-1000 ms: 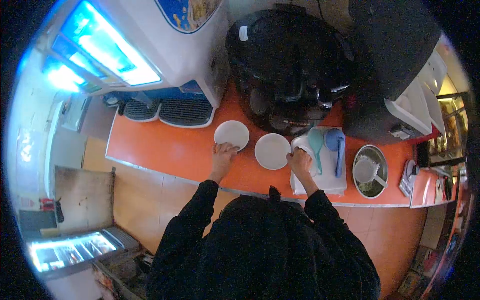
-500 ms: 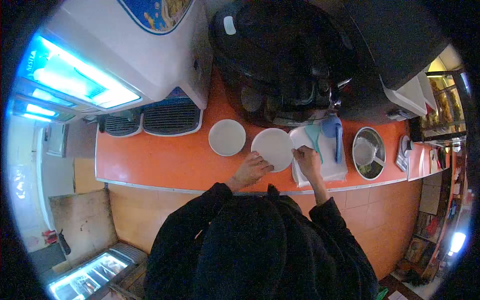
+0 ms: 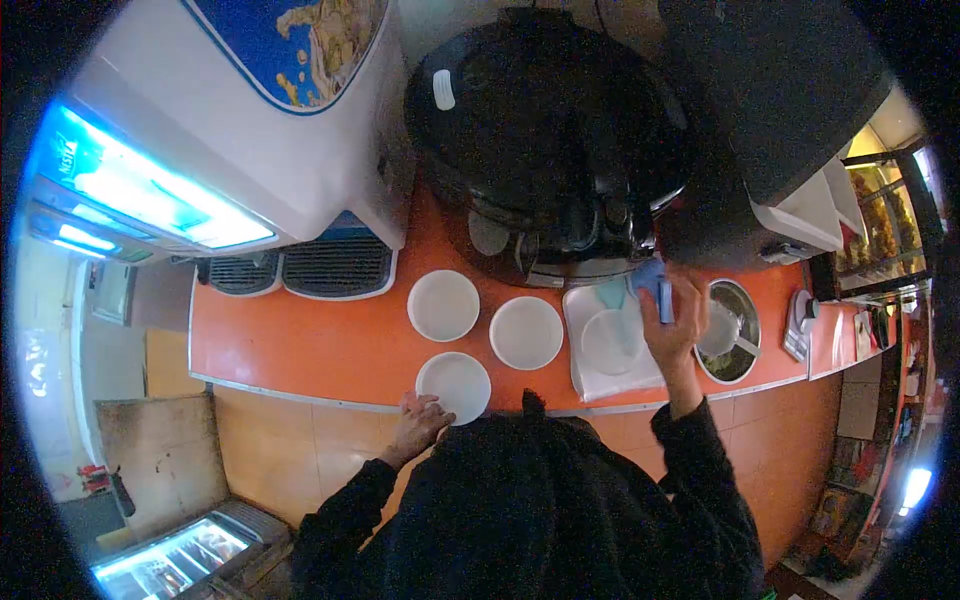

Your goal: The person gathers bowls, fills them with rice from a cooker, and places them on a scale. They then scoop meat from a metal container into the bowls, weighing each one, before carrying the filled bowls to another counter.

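Observation:
My left hand [image 3: 420, 428] grips the near rim of a white round bowl [image 3: 455, 385] at the counter's front edge. Two more white bowls stand behind it, a left bowl [image 3: 443, 305] and a right bowl [image 3: 526, 332]. My right hand [image 3: 684, 322] is round the upright handle of a blue scoop [image 3: 648, 280], thumb on one side and fingers on the other. Under and beside it lies a stack of clear plastic bags [image 3: 625, 378]. A pale, see-through round disc like a lid [image 3: 612, 341] rests on the bags, beside a teal utensil [image 3: 611, 293] partly covered.
A steel bowl [image 3: 747, 370] holding a white cup-like thing and greenish contents stands to the right, with a scale [image 3: 799, 325] beyond it. A large black appliance [image 3: 540, 130] is at the back. On the left is a white drink dispenser [image 3: 270, 150] with drip trays [image 3: 338, 268].
My left hand has moved left and nearer with a white bowl. My right hand has gone right to the blue scoop. The lid-like disc now lies on the bags.

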A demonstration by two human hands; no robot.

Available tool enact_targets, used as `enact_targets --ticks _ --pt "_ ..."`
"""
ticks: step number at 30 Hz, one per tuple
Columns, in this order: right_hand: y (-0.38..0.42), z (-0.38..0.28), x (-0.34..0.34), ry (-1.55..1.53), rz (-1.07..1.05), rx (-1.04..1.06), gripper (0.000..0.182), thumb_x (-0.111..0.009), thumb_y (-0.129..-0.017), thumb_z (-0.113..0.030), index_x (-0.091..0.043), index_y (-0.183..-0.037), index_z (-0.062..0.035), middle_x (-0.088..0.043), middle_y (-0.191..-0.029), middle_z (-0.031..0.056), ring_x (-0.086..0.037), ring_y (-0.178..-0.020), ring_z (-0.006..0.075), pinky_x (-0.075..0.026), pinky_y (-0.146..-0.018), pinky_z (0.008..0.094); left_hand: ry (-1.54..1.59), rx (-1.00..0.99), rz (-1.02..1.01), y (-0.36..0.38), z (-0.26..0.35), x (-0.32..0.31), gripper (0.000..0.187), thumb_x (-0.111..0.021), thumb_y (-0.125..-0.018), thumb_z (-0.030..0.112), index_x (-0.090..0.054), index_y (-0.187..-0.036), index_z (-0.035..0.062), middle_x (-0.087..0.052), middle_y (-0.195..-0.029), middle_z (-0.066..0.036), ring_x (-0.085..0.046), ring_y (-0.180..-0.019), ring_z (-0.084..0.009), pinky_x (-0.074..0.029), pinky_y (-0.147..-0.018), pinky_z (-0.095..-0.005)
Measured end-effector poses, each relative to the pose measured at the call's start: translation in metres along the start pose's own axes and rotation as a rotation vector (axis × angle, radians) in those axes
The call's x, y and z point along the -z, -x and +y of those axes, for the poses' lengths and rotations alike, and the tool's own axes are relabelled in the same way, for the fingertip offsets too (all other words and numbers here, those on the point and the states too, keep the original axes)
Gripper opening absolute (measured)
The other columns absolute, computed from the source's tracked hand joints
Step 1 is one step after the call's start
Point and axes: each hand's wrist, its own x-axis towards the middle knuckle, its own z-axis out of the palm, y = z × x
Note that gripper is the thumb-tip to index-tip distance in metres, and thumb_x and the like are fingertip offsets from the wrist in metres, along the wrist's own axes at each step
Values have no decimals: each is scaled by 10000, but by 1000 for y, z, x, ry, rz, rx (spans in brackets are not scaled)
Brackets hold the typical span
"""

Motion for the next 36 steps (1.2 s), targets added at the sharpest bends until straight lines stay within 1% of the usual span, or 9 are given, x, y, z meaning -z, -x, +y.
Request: enact_targets --ticks 6,13,17,18,21,24,27,29,36 --pt "-59 7 -34 -176 -69 570 530 -742 -518 -307 -506 -959 -131 -459 -1060 162 -472 -899 310 -399 -726 423 -36 82 -82 -40 20 42 640 -645 -582 205 -393 -1169 243 -326 -1192 -107 -273 -1153 -264 -159 -901 -554" --pt "-58 27 -36 -169 -248 665 593 -655 -626 -422 -353 -1108 -250 -399 -1060 206 -459 -887 342 -391 -722 480 41 186 75 -41 15 57 640 -637 -587 314 -386 -1171 246 -292 -1217 -101 -261 -1147 -290 -127 -902 -582" --pt "-92 15 -31 -320 80 859 552 -720 -548 -363 -492 -969 -88 -523 -907 172 -516 -811 338 -417 -709 434 45 187 61 -51 9 50 641 -628 -602 379 -379 -1179 252 -295 -1210 -102 -258 -1137 -318 -122 -897 -589" --pt "-85 19 -24 -394 -47 488 536 -709 -563 -363 -502 -942 -45 -525 -908 181 -519 -785 342 -438 -649 409 36 186 96 -53 7 44 639 -627 -605 388 -381 -1179 254 -298 -1207 -101 -257 -1135 -322 -122 -896 -588" --pt "-105 30 -27 -269 -59 794 573 -712 -552 -358 -498 -951 -6 -528 -899 193 -525 -772 338 -441 -619 393 48 174 121 -55 6 46 610 -618 -621 400 -400 -1165 229 -301 -1199 -111 -253 -1125 -337 -127 -894 -578" --pt "-69 26 -29 -228 -299 595 593 -712 -541 -370 -505 -940 17 -538 -866 203 -533 -809 334 -448 -683 420 135 200 250 -73 2 69 583 -612 -629 395 -422 -1137 180 -302 -1183 -135 -255 -1102 -350 -149 -890 -556" --pt "-78 25 -28 -219 -269 746 463 -688 -581 -408 -449 -952 -270 -427 -1031 186 -517 -825 340 -463 -683 456 196 216 323 -83 0 76 562 -609 -630 382 -440 -1107 139 -302 -1161 -155 -264 -1073 -353 -181 -876 -530" --pt "-90 15 -30 -201 -96 878 446 -680 -589 -357 -487 -953 -187 -450 -977 152 -524 -836 315 -465 -719 436 202 208 339 -89 -1 79 547 -610 -629 373 -450 -1091 128 -302 -1149 -158 -269 -1061 -349 -199 -866 -515" --pt "-82 24 -26 104 8 1021 431 -592 -706 -316 -296 -1020 -303 -368 -1051 77 -522 -839 294 -483 -672 413 233 174 358 -116 0 102 508 -612 -623 354 -475 -1058 129 -296 -1150 -155 -269 -1056 -343 -211 -861 -502"
